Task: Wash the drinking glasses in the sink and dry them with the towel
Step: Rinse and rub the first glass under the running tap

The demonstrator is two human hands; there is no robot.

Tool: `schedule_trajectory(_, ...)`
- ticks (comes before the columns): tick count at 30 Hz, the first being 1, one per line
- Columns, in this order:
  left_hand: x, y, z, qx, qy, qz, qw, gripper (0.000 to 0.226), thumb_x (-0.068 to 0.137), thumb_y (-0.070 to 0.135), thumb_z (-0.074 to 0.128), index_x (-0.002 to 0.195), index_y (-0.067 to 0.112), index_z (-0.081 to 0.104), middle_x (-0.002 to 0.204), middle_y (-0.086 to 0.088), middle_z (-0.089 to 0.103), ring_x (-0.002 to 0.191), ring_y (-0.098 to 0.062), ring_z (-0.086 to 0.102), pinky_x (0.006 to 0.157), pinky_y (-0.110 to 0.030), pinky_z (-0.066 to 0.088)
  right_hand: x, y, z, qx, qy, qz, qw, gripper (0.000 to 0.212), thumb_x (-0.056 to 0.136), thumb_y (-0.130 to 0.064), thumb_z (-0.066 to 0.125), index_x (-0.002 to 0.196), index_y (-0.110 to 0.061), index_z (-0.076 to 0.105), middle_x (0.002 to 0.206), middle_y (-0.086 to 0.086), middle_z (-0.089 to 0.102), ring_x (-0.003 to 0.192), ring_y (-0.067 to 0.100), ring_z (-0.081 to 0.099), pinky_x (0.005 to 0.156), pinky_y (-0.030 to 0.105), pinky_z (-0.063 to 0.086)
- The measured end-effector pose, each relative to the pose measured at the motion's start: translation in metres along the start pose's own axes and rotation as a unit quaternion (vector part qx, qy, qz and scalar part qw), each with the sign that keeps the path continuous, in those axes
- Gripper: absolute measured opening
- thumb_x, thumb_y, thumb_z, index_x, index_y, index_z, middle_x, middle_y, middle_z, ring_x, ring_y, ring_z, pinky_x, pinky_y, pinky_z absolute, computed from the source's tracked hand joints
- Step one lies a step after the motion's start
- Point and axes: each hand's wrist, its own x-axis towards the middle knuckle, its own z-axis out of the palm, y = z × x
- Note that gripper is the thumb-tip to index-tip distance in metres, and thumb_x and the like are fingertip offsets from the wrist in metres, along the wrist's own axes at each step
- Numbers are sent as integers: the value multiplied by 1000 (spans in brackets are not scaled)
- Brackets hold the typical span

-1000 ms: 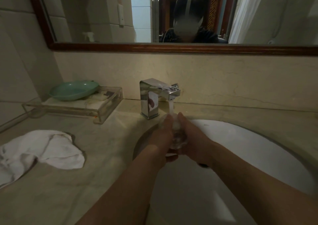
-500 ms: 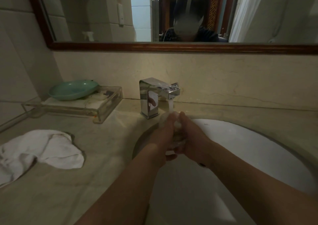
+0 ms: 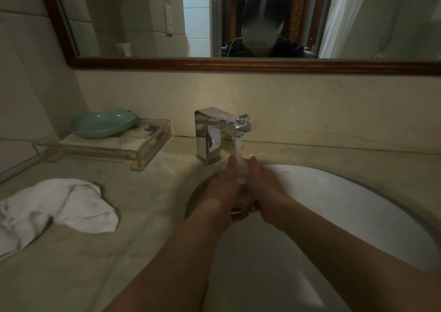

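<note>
left hand and right hand grip a glass, mostly hidden between them, blurred under the running faucet.

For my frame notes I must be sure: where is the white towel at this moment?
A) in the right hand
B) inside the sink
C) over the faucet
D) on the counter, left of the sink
D: the towel lies crumpled on the counter left of the sink; the left hand and right hand hold the glass.
</note>
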Motion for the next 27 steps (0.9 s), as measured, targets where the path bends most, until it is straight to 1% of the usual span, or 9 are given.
schedule_trajectory(3, 2, -1, -1, -8, -7, -17, 1000, 73, 89, 83, 43, 118, 23, 71, 106, -6, 77, 94, -27, 74, 72, -37, 61, -2, 4, -7, 64, -87, 38, 993, 54, 101, -64, 35, 114, -26, 71, 103, 4, 78, 93, 26, 75, 61, 30, 55)
schedule_trajectory(5, 0, 0, -2, -17, -3, -22, 1000, 70, 89, 82, 44, 107, 22, 75, 92, -3, 79, 90, -24, 73, 69, -35, 59, -2, 8, -7, 75, -107, 33, 991, 55, 98, -68, 39, 121, -28, 69, 109, 4, 77, 99, 26, 74, 81, 43, 60)
schedule_trajectory(7, -1, -1, -4, -26, -8, -22, 999, 67, 91, 79, 47, 93, 19, 75, 78, -4, 78, 84, -25, 71, 80, -39, 60, -4, 8, -4, 59, -107, 8, 992, 51, 99, -67, 38, 124, -31, 65, 113, 3, 76, 101, 27, 73, 88, 49, 58)
schedule_trajectory(9, -4, -1, -4, -28, -28, -33, 999, 67, 85, 81, 54, 96, 18, 74, 86, -7, 78, 87, -26, 71, 85, -41, 59, -5, 4, 1, 55, -65, -6, 996, 46, 102, -62, 36, 120, -30, 64, 112, 3, 75, 99, 26, 72, 87, 46, 58)
schedule_trajectory(14, -4, 1, 0, 1, -26, -8, 1000, 60, 83, 74, 65, 110, 21, 72, 100, -8, 77, 92, -27, 73, 75, -38, 63, -3, -2, 1, 30, 7, 10, 999, 39, 106, -51, 34, 96, -29, 64, 93, 0, 70, 83, 20, 67, 67, 32, 51)
schedule_trajectory(17, -5, 1, -1, 0, -18, 11, 1000, 53, 88, 71, 61, 100, 21, 70, 93, -6, 76, 85, -26, 73, 70, -36, 62, -2, 3, -2, 34, -12, 12, 999, 45, 105, -54, 34, 105, -25, 68, 95, 3, 76, 86, 25, 73, 68, 34, 56)
schedule_trajectory(22, -7, 1, -3, -4, -16, -8, 1000, 59, 91, 75, 52, 93, 19, 72, 93, -8, 75, 88, -26, 71, 86, -42, 59, -6, 6, -7, 98, -102, 48, 989, 53, 99, -63, 42, 120, -23, 69, 105, 6, 78, 93, 26, 76, 73, 39, 59)
schedule_trajectory(25, -6, -1, -3, -9, -43, -29, 999, 66, 83, 80, 57, 103, 20, 75, 98, -7, 78, 93, -25, 72, 79, -38, 59, -3, 3, -1, 36, -88, 9, 995, 44, 100, -63, 39, 124, -33, 61, 115, 4, 73, 100, 28, 71, 83, 44, 58)
schedule_trajectory(27, -4, -1, -1, -18, -52, -20, 998, 65, 77, 79, 65, 107, 23, 75, 99, -4, 78, 93, -23, 73, 75, -36, 60, -3, -2, 6, 15, -43, -3, 999, 38, 104, -54, 37, 119, -29, 61, 113, 3, 69, 96, 22, 67, 84, 40, 55)
